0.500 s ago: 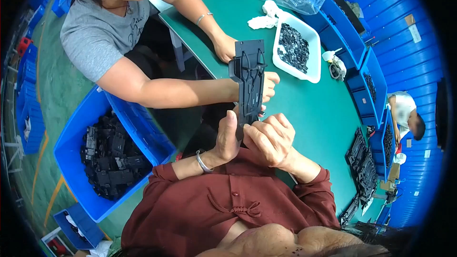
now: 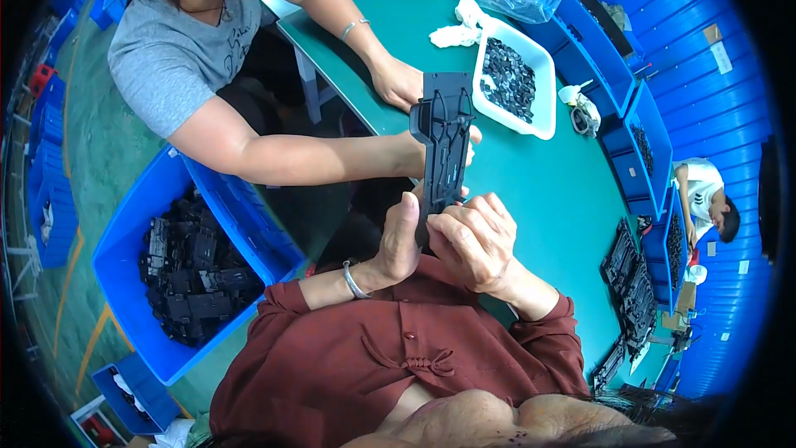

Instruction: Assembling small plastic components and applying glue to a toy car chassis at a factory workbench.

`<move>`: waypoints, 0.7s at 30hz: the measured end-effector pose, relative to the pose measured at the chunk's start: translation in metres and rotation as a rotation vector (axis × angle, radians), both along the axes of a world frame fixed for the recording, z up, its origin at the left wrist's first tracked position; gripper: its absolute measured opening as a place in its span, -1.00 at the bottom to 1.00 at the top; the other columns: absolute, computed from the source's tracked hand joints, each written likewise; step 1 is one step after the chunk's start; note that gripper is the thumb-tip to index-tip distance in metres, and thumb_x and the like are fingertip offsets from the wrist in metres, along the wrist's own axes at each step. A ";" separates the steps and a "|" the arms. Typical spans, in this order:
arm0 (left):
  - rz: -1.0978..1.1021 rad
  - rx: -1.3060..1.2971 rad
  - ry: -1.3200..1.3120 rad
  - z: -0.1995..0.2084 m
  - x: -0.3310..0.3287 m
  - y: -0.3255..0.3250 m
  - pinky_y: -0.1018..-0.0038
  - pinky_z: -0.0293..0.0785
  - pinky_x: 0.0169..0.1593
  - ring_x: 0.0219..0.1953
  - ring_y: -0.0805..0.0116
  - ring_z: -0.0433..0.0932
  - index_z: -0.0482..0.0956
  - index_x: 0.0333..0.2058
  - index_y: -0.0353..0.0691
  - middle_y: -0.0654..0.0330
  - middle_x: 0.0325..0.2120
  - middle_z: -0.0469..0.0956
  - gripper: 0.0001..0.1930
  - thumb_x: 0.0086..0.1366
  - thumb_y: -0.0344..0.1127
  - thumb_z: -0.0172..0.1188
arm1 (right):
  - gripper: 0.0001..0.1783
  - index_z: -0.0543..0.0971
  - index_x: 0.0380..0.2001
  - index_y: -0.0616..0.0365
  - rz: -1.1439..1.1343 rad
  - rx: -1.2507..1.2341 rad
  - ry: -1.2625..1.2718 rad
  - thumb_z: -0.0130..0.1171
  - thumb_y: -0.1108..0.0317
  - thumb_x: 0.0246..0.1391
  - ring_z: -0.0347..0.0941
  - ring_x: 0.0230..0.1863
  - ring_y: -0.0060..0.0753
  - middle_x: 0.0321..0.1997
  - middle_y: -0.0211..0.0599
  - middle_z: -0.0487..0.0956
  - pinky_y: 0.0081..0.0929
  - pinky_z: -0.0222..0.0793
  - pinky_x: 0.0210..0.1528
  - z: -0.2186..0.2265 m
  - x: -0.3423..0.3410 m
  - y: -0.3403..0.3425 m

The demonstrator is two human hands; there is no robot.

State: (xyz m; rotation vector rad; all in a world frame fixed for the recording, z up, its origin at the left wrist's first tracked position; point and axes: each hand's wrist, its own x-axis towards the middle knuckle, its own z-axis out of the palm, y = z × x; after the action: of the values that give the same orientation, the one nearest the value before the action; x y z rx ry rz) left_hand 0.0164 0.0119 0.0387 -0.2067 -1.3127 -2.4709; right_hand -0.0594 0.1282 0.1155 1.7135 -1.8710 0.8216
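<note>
A long black plastic moulded part (image 2: 445, 145) is held up in front of me, its ribbed side showing. My left hand (image 2: 400, 236) grips its lower end from the left, thumb raised along the edge; the fingers behind it are hidden. My right hand (image 2: 477, 241) is curled, its bent fingers pressed on the lower right end of the part. Whether it also pinches something small cannot be made out. Behind the part, a co-worker's hand (image 2: 417, 153) reaches across, mostly covered by it. The co-worker's other hand (image 2: 396, 83) rests at the table near the part's top.
A white tray (image 2: 543, 108) of small black pieces stands on the green table (image 2: 531, 191). Blue bins (image 2: 651, 145) line the far right side. Black parts (image 2: 626, 290) are stacked at the right. A blue crate (image 2: 124, 257) full of black parts sits at the left.
The black part has shifted slightly right, its upper end tilting that way. The co-worker's hand behind it is now more covered. My hands keep their grip with little movement.
</note>
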 end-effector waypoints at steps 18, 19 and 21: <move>0.539 -0.912 0.499 0.007 0.001 -0.009 0.22 0.59 -0.17 -0.22 -0.06 0.60 0.08 0.24 -0.78 -0.35 -0.14 0.53 -0.31 0.22 -0.71 0.25 | -0.68 0.59 -0.31 0.26 -0.024 0.077 -0.030 0.41 0.60 -0.22 0.41 -0.51 -0.34 -0.45 -0.28 0.55 -0.40 0.24 -0.43 0.002 -0.002 0.004; 0.345 -0.651 0.275 0.007 0.005 -0.004 0.32 0.57 -0.07 -0.14 0.08 0.61 0.26 0.17 -0.65 -0.23 -0.13 0.57 -0.54 0.41 -0.40 -0.19 | -0.68 0.58 -0.31 0.26 -0.023 0.083 -0.034 0.41 0.61 -0.24 0.40 -0.52 -0.34 -0.45 -0.28 0.55 -0.41 0.22 -0.44 0.002 -0.002 0.004; 0.151 -0.385 0.058 0.010 0.006 0.000 0.42 0.54 0.03 -0.06 0.23 0.63 0.44 0.10 -0.51 -0.11 -0.12 0.60 -0.32 0.61 -0.09 -0.63 | -0.67 0.58 -0.31 0.26 -0.022 0.088 -0.037 0.41 0.61 -0.25 0.39 -0.52 -0.34 -0.46 -0.28 0.55 -0.41 0.19 -0.45 0.002 -0.003 0.004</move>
State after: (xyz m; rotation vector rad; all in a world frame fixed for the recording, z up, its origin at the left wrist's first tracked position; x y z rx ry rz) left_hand 0.0222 0.0118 0.0487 -0.2575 -1.7015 -2.0567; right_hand -0.0619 0.1324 0.1178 1.7378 -1.9739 0.7777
